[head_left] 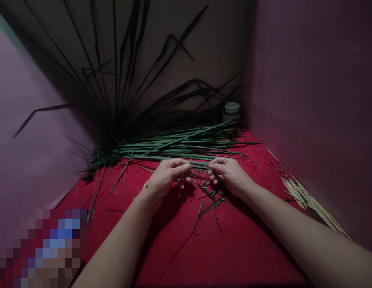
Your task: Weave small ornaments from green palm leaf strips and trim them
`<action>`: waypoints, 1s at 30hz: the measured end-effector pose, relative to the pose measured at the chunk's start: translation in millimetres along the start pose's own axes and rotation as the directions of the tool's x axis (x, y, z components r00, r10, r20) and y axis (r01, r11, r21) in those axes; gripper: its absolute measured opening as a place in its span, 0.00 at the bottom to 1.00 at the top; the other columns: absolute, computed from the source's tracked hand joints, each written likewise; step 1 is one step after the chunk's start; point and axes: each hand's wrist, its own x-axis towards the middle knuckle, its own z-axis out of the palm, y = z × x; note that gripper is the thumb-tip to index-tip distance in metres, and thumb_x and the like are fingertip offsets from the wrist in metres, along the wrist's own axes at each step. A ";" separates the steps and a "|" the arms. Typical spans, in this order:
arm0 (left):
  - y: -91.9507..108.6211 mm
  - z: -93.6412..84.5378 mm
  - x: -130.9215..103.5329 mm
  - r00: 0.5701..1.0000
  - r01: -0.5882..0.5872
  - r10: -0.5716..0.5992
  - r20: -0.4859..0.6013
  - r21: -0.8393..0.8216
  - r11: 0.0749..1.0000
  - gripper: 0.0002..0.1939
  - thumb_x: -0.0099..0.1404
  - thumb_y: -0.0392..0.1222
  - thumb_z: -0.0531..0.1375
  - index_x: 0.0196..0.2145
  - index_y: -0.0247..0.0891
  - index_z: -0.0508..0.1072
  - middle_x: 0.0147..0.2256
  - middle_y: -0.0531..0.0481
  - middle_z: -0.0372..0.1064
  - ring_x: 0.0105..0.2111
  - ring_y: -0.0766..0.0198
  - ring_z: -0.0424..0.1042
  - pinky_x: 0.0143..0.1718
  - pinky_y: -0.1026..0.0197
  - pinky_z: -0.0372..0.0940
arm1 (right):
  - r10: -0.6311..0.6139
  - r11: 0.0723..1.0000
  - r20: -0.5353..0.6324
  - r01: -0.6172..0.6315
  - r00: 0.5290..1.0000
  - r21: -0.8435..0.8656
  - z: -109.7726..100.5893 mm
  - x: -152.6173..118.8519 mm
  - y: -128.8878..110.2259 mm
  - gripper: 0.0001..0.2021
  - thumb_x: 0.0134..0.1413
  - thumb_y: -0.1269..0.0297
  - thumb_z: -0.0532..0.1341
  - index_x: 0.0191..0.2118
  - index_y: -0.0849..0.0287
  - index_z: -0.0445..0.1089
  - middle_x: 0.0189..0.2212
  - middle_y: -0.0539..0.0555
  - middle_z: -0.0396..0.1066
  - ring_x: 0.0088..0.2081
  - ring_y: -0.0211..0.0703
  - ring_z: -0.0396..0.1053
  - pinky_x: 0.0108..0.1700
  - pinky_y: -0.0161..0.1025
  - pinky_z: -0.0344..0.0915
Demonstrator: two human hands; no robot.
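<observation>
head: slender green strip (200,163)

Red surface (234,256), green blades (180,145), dark scraps (217,203), pale sticks (309,205)

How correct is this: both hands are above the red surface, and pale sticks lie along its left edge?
Only the side is wrong: the head view shows the pale sticks along the right edge of the red surface. The left hand and right hand are above it.
</observation>
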 end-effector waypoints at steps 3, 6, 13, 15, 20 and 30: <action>0.8 1.9 -0.8 0.999 -0.027 0.026 0.019 0.050 0.998 0.11 0.55 0.44 0.64 0.28 0.33 0.72 0.22 0.52 0.68 0.19 0.70 0.66 0.20 0.68 0.62 | -0.020 1.000 0.008 0.020 1.000 -0.002 1.0 -1.0 -0.4 0.06 0.45 0.67 0.62 0.26 0.61 0.63 0.18 0.50 0.68 0.16 0.32 0.63 0.16 0.29 0.60; 2.5 4.0 -1.3 0.999 -0.044 0.044 0.000 0.090 0.995 0.11 0.54 0.44 0.64 0.26 0.33 0.72 0.19 0.53 0.66 0.18 0.71 0.64 0.20 0.67 0.60 | -0.037 0.998 0.002 0.037 0.999 -0.044 3.0 -2.4 -1.4 0.05 0.45 0.67 0.61 0.26 0.62 0.63 0.19 0.50 0.68 0.17 0.32 0.63 0.16 0.28 0.60; 3.5 13.6 -6.7 0.958 -0.214 0.273 -0.086 0.416 0.884 0.09 0.57 0.42 0.61 0.32 0.34 0.76 0.19 0.54 0.67 0.19 0.70 0.63 0.21 0.67 0.58 | -0.125 0.991 -0.029 0.124 0.992 -0.048 8.5 -4.8 -2.3 0.06 0.43 0.66 0.62 0.27 0.62 0.64 0.19 0.49 0.69 0.17 0.32 0.64 0.17 0.29 0.61; -0.4 18.4 -7.5 0.904 -0.321 0.422 -0.070 0.541 0.778 0.09 0.58 0.40 0.60 0.34 0.35 0.77 0.25 0.51 0.73 0.24 0.67 0.69 0.26 0.66 0.62 | -0.145 0.989 -0.048 0.144 0.988 -0.029 9.3 -4.7 -1.8 0.06 0.42 0.66 0.63 0.27 0.62 0.65 0.20 0.50 0.69 0.19 0.33 0.66 0.19 0.30 0.64; -9.5 27.7 -6.5 0.757 -0.513 0.645 0.099 0.701 0.495 0.11 0.62 0.35 0.56 0.40 0.36 0.76 0.37 0.47 0.77 0.36 0.63 0.75 0.38 0.63 0.67 | -0.184 0.981 -0.046 0.186 0.982 0.053 8.9 -2.7 1.3 0.08 0.39 0.66 0.65 0.27 0.62 0.66 0.21 0.51 0.71 0.22 0.37 0.70 0.26 0.33 0.68; -7.6 30.0 -10.9 0.734 -0.479 0.664 0.141 0.802 0.358 0.12 0.63 0.36 0.55 0.43 0.39 0.74 0.38 0.48 0.77 0.36 0.61 0.76 0.39 0.62 0.69 | -0.268 0.934 0.001 0.260 0.963 0.246 9.6 -3.5 1.0 0.10 0.35 0.70 0.67 0.23 0.61 0.64 0.24 0.51 0.73 0.23 0.38 0.72 0.31 0.35 0.68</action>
